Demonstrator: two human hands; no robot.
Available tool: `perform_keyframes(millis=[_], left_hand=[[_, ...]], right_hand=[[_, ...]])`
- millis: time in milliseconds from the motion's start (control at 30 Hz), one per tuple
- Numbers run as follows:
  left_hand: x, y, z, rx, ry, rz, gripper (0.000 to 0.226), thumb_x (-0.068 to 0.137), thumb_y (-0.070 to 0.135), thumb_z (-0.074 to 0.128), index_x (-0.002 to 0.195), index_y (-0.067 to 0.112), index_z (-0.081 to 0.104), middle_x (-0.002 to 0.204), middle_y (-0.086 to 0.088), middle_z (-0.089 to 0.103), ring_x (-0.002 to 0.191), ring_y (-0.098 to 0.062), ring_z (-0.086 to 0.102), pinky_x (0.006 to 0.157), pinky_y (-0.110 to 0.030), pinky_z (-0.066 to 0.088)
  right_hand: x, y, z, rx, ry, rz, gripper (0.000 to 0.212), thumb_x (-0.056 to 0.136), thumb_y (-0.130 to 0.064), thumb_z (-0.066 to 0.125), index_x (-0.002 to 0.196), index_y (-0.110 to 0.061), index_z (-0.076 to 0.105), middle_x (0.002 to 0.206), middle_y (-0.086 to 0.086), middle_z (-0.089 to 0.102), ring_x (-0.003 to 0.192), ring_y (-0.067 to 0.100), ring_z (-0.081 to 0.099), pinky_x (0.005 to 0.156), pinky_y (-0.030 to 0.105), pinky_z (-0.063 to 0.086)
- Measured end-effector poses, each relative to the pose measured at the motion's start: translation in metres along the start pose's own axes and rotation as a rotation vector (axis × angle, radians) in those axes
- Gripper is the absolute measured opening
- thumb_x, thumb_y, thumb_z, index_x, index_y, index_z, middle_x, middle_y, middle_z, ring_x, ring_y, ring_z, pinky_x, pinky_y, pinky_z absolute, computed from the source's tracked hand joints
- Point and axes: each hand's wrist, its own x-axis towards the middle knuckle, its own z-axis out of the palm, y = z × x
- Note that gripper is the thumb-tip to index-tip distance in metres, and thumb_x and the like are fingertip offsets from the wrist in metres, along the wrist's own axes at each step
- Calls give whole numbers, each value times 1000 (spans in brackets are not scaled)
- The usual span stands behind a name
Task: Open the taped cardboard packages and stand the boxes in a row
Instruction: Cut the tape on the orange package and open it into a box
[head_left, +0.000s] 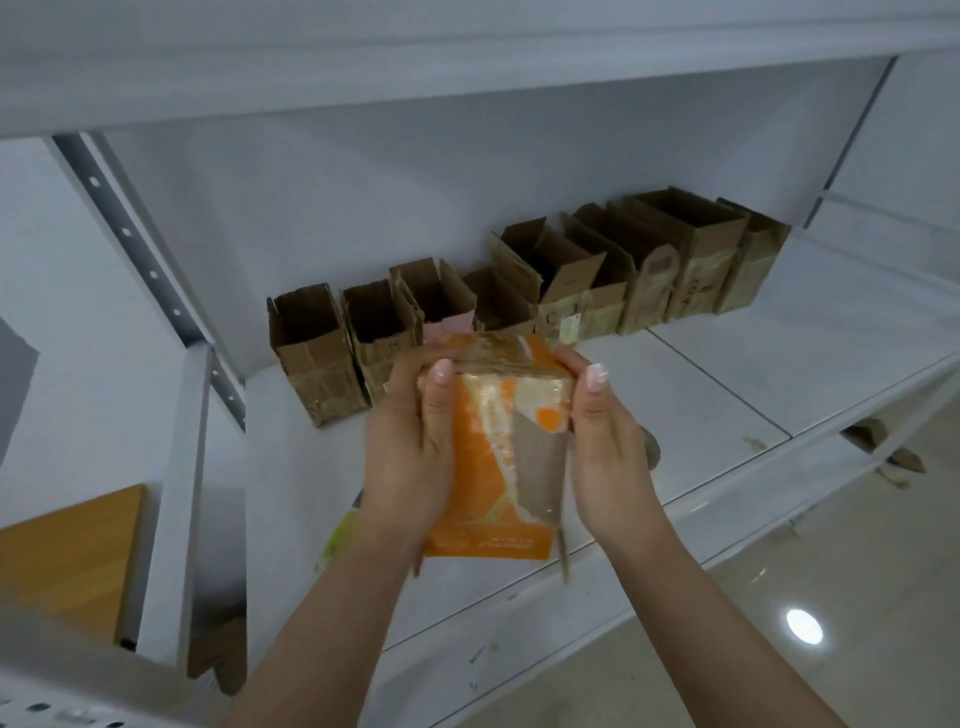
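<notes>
A person's two hands hold an orange package (493, 447) upright in front of a white shelf (727, 384), above its front edge. The left hand (410, 441) wraps the package's left side, thumb on the front near the top corner; the right hand (605, 441) wraps the right side the same way. Both grips are closed around the package, which looks meant to steady it while the thumbs work at the top. Glossy tape (498, 358) crosses the top end, which appears still sealed. Part of the orange facing is torn, baring grey card.

Behind the package, along the back of the shelf, a row of boxes (519, 296) stands upright with flaps open, touching or just beside one another, running from near the left post toward the right. Judging by this, most of the task is done, and this package would likely join the row once opened
</notes>
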Motion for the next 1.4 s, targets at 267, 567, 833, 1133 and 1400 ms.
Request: perform_keyframes(millis=[267,567,833,1133,1400], left_hand=[[20,-2,-29,-174,77,-221,49,93,61,27,103,33,66,85,7,67,72,0,66,61,-16,49],[26,-14,-46,-391,-5,-453,61,87,75,37,98,25,71,88,-5,76,86,-24,73,86,-46,54],[35,-43,-43,-219,343,-284,38,96,52,50,106,17,61,101,-9,66,102,-28,64,88,-45,51],[1,-4,15,-22,-150,37,55,89,62,44,140,42,43,147,12,42,135,-7,39,97,-20,47],[2,-6,7,-60,-179,-46,72,64,73,64,127,69,28,133,40,29,137,-13,34,103,-50,46]], right_hand=[[40,38,-30,-131,146,414,93,64,-87,30,132,-27,52,130,-2,58,123,25,53,108,51,40],[36,46,-57,371,-199,576,61,73,-65,58,115,-22,68,107,11,74,97,31,72,88,52,54],[33,40,-55,326,-121,458,79,65,-65,77,124,-16,62,114,13,71,96,31,72,85,51,56],[21,17,-8,-181,152,237,145,45,-87,66,155,-25,-5,135,-7,48,123,16,49,107,42,42],[3,14,-3,35,149,151,98,74,-69,42,157,-24,12,104,-17,56,96,-9,55,83,10,43]])
